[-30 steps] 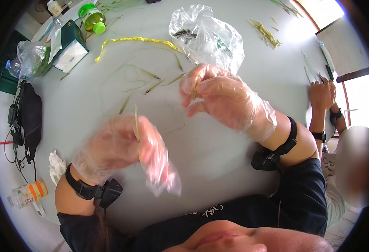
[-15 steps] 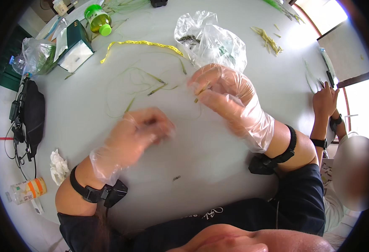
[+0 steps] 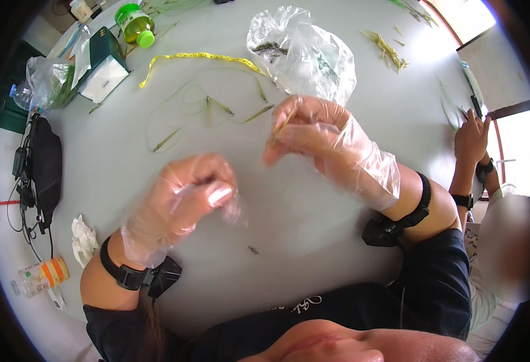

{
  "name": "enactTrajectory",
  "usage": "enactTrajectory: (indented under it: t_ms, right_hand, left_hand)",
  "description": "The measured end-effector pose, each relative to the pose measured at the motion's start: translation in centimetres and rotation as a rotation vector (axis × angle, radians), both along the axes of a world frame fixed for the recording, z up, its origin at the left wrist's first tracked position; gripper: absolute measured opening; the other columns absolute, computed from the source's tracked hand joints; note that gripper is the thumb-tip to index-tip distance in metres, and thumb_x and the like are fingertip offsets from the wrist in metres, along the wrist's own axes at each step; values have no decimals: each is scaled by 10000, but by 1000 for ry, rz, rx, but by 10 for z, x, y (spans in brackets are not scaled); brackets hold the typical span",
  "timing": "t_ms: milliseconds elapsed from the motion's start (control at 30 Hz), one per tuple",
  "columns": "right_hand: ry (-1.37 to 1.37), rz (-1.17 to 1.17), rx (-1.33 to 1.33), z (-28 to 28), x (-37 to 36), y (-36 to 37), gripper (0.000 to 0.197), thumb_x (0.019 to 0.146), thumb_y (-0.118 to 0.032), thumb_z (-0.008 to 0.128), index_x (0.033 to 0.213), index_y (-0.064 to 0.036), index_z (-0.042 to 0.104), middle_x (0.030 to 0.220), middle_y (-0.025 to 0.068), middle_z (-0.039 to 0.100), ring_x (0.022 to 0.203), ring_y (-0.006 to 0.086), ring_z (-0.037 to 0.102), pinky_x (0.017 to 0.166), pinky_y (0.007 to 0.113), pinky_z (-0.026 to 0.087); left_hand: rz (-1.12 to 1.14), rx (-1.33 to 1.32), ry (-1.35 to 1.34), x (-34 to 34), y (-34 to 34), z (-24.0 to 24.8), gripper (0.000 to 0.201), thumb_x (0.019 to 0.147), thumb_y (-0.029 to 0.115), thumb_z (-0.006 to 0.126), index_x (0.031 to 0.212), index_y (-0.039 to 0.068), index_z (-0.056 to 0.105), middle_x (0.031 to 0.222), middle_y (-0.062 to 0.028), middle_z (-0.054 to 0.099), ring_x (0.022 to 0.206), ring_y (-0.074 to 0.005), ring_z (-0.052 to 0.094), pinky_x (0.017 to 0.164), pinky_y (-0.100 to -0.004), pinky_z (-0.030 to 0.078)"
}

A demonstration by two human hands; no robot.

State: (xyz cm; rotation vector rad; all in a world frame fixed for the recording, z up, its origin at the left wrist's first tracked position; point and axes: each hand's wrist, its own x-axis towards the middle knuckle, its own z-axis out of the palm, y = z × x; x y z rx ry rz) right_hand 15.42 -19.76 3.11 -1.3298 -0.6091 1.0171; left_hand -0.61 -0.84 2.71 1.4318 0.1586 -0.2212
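Partly hidden, a thin strip (image 3: 285, 125) is pinched in my right hand (image 3: 328, 136) near mid-frame; left of centre, my left hand (image 3: 183, 196) curls, blurred: I cannot tell its hold. Lower centre, a dark scrap (image 3: 253, 250) looks indistinct.

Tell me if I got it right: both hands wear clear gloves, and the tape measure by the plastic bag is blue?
Not quite: the tape measure is yellow, not blue, as the head view shows. It does lie by the plastic bag, and the left hand and right hand both wear clear gloves.
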Motion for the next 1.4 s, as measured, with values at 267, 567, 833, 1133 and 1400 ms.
enactTrajectory:
  t_ms: [267, 567, 833, 1133, 1400]
  right_hand:
    - [15, 38, -72, -1, -2, 4, 176, 888, -134, 618, 1019, -16, 622, 902, 78, 677, 887, 149, 647, 849, 280, 483]
    - [105, 27, -62, -6, -6, 2, 155, 882, -136, 637, 994, -31, 648, 893, 32, 642, 801, 105, 591, 776, 256, 469]
    - [72, 80, -129, -2, -6, 2, 148, 888, -147, 657, 987, -37, 645, 902, 9, 634, 796, 92, 579, 750, 254, 468]
    - [103, 79, -109, 0, -6, 3, 152, 889, -157, 649, 989, -42, 647, 889, 7, 624, 794, 96, 582, 759, 256, 464]
    - [95, 58, -111, -8, -4, 2, 164, 886, -167, 636, 996, -46, 650, 865, 1, 612, 798, 90, 577, 755, 251, 457]
  left_hand:
    - [-26, 42, 59, -1, 5, -3, 132, 917, 132, 521, 859, 30, 581, 765, -1, 543, 699, -72, 482, 643, -240, 411]
    - [-29, 43, 13, -1, 3, -10, 120, 899, 117, 516, 837, 30, 571, 735, 7, 514, 667, -65, 492, 598, -231, 415]
    - [-67, 27, 21, 2, 1, -9, 124, 890, 110, 498, 819, 26, 555, 725, 2, 509, 660, -75, 511, 606, -241, 428]
    - [-31, 57, 68, 2, 0, -10, 145, 871, 152, 516, 783, 43, 554, 707, -30, 558, 671, -120, 531, 636, -265, 424]
    - [-45, 20, 17, 1, -1, -12, 143, 901, 132, 506, 847, 19, 575, 746, 8, 516, 666, -67, 468, 605, -230, 396]
